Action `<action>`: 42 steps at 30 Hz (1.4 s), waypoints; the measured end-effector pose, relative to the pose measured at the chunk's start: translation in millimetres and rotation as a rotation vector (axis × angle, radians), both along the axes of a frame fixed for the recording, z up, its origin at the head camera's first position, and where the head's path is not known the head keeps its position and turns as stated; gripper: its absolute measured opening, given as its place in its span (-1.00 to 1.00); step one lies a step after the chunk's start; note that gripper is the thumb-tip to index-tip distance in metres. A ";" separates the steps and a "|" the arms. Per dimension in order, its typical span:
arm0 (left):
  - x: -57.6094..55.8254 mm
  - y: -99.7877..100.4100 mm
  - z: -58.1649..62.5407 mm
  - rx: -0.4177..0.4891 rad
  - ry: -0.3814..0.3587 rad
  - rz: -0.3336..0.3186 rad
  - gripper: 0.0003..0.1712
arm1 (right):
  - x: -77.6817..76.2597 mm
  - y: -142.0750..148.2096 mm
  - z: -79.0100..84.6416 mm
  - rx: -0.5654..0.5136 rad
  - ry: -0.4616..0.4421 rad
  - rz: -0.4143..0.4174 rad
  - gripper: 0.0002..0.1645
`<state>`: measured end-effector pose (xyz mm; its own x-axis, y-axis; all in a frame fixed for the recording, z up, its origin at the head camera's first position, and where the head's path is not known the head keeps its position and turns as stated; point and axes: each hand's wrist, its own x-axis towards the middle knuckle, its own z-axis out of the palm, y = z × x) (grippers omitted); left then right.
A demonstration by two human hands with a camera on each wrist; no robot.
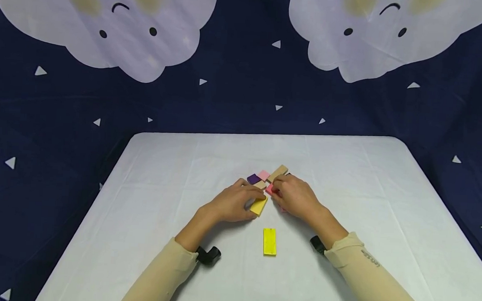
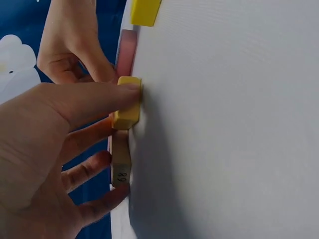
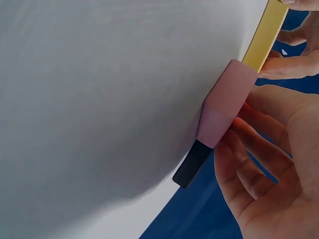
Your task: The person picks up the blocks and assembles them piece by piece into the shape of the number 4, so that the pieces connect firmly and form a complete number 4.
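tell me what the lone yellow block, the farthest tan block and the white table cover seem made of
Lone yellow block: painted wood or plastic; smooth, even colour, so I can't tell which. Farthest tan block: probably bare wood, matte, judging by its natural wood tone. White table cover: likely cloth, matte, with long fold creases.

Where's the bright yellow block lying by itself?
Head view: the bright yellow block lies on the white tabletop just right of centre, between left sleeve and right sleeve, nearer the camera than the golden yellow block.

Smooth yellow block (image 2: 127, 117); tablecloth (image 1: 138, 236) (matt fabric)
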<state>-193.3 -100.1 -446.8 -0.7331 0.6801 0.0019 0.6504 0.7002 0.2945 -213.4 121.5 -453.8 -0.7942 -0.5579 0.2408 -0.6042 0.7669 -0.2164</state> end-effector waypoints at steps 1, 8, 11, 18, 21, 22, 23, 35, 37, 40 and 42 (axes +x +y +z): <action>0.1 0.7 0.0 0.004 -0.001 0.000 -0.38 | -0.2 0.3 -0.1 -0.001 0.000 0.001 -0.88; 2.7 5.4 3.1 0.029 -0.044 0.038 -0.39 | 0.2 0.7 0.2 -0.008 -0.003 -0.001 -0.89; 4.3 6.9 4.3 0.020 -0.057 0.056 -0.39 | 0.3 -0.3 0.7 -0.011 -0.005 -0.004 -0.89; 7.1 9.0 5.2 0.002 -0.032 0.102 -0.37 | 0.3 -1.0 2.0 -0.010 -0.006 0.001 -0.89; 7.5 10.4 4.3 0.003 -0.012 0.099 -0.38 | 0.1 -0.5 2.0 -0.005 -0.003 -0.003 -0.89; 7.7 11.0 3.9 0.001 -0.006 0.097 -0.38 | 0.0 -0.4 1.9 -0.004 -0.003 -0.004 -0.89; 8.0 11.5 3.4 -0.002 0.000 0.095 -0.38 | 0.0 -0.3 1.9 -0.002 -0.004 -0.006 -0.89; 12.4 18.5 0.8 0.030 -0.024 0.025 -0.39 | 0.7 -0.4 1.9 -0.003 0.005 0.002 -0.88; 13.2 19.3 0.4 0.047 -0.059 0.020 -0.39 | 0.8 -0.2 2.0 -0.003 0.004 0.000 -0.88; 14.5 20.3 0.3 0.072 -0.108 0.020 -0.38 | 1.0 -0.1 2.1 0.000 -0.001 -0.004 -0.87; 14.8 20.9 -0.1 0.085 -0.127 0.017 -0.38 | 1.2 0.0 2.0 0.000 -0.005 -0.005 -0.87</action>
<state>-178.5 -79.1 -446.9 -0.7427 0.6687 -0.0342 0.5921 0.6798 0.4326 -212.2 121.5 -451.8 -0.7981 -0.5540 0.2370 -0.5995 0.7697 -0.2197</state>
